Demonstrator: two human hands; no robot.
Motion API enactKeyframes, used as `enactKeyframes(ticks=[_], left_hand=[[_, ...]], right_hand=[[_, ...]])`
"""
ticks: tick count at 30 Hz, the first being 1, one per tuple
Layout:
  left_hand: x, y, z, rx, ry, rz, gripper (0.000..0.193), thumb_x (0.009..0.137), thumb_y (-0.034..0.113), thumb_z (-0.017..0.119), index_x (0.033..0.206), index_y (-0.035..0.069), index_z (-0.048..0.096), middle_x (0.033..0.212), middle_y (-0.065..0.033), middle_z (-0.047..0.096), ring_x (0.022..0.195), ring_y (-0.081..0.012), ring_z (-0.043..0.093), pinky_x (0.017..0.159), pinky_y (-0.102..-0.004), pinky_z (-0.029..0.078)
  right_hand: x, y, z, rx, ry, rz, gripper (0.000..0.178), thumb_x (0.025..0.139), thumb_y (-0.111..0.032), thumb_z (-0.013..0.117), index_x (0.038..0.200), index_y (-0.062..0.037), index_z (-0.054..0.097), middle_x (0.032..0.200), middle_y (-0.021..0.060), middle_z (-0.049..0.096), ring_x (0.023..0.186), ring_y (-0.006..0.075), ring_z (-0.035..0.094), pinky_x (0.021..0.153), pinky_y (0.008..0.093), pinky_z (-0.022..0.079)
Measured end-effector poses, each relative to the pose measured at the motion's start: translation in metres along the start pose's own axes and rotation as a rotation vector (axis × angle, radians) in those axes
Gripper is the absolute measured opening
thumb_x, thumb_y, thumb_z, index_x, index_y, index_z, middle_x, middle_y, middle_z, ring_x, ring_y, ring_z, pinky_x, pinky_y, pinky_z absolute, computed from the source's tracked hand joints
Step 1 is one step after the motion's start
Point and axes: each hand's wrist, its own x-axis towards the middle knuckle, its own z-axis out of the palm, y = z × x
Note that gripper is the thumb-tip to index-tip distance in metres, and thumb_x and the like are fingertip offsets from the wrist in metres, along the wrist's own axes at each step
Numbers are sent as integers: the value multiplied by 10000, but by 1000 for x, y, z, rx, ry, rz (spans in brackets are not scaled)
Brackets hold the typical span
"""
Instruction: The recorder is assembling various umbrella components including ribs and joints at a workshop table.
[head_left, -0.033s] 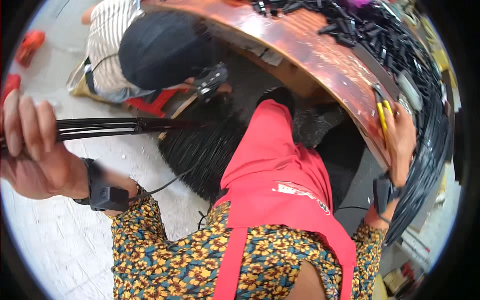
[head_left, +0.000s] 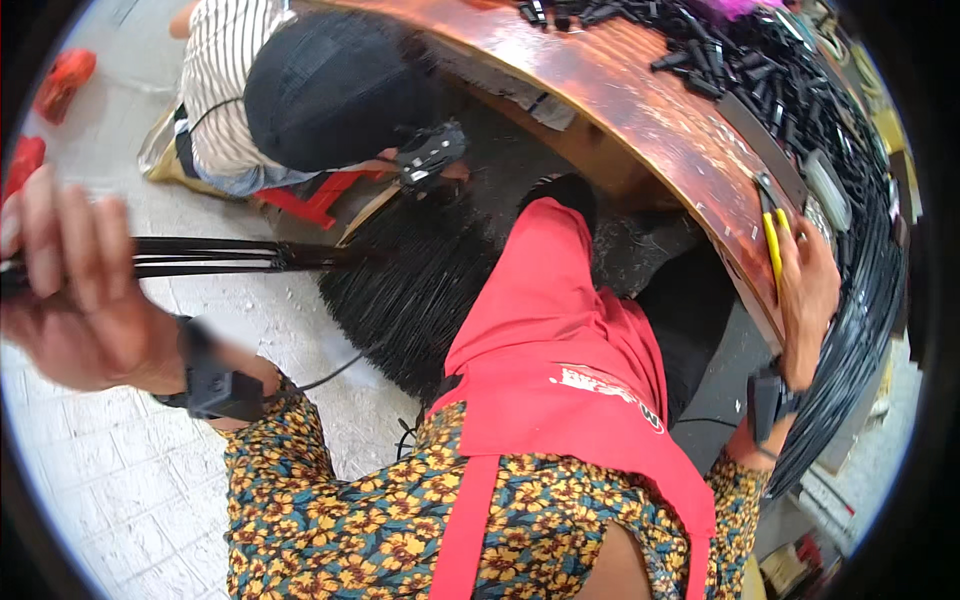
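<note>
At the far left my left hand, slightly blurred, has its fingers closed round a bundle of thin black cables. The cables stretch sideways toward a big pile of black strands in front of the floor, and their far ends are lost against it. On the right, my right hand rests at the table's edge, its fingers round the yellow handles of a pair of pliers. The metal jaws of the pliers lie over the tabletop, pointing away from me.
The curved brown table carries a heap of short black plastic parts. Long black cables hang past my right forearm. A clear plastic container lies near the pliers. A co-worker in a dark cap sits at the far left.
My left hand has shifted a little rightward and up with the cable bundle. My right hand keeps the pliers at the table edge, and the whole view has moved slightly.
</note>
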Motion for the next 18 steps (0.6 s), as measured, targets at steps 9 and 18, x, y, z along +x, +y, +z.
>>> enactKeyframes(ticks=[9, 18], left_hand=[[-93, -215, -75, 488, 15, -881, 363, 946, 375, 541, 909, 39, 673, 610, 40, 485, 510, -32, 421, 458, -187, 319], [-208, -414, -189, 652, -172, -1240, 420, 902, 457, 558, 904, 47, 648, 685, -34, 551, 661, -147, 557, 590, -299, 472]], right_hand=[[-72, -44, 25, 58, -86, -32, 195, 890, -139, 630, 974, 35, 655, 709, 55, 597, 651, 110, 539, 603, 255, 428], [-115, -45, 48, 183, -226, 161, 176, 897, -145, 623, 910, 30, 640, 640, 21, 529, 610, 76, 462, 545, 241, 392]])
